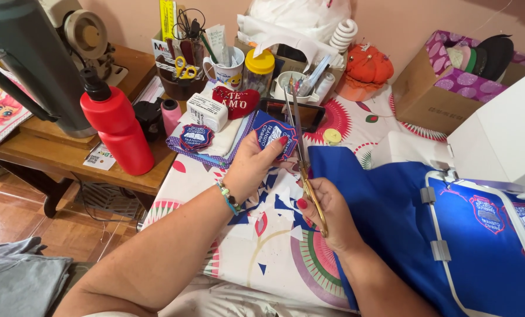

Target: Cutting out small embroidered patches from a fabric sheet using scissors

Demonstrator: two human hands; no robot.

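Head view: two hands trim a blue patch with long scissors over a flowery tabletop.

Near the middle of the frame, the left hand [252, 167] has its fingers [272, 142] pinched on the blue patch [272, 134]. Just right of it, the right hand [327, 211] has its fingers clamped on the gold handles of the scissors [300, 141], whose blades point up past the patch. Blue cloth [385, 211] lies at the right. A red bottle [118, 126] stands at the left. White scraps [277, 191] lie under the hands on the tabletop [274, 252].
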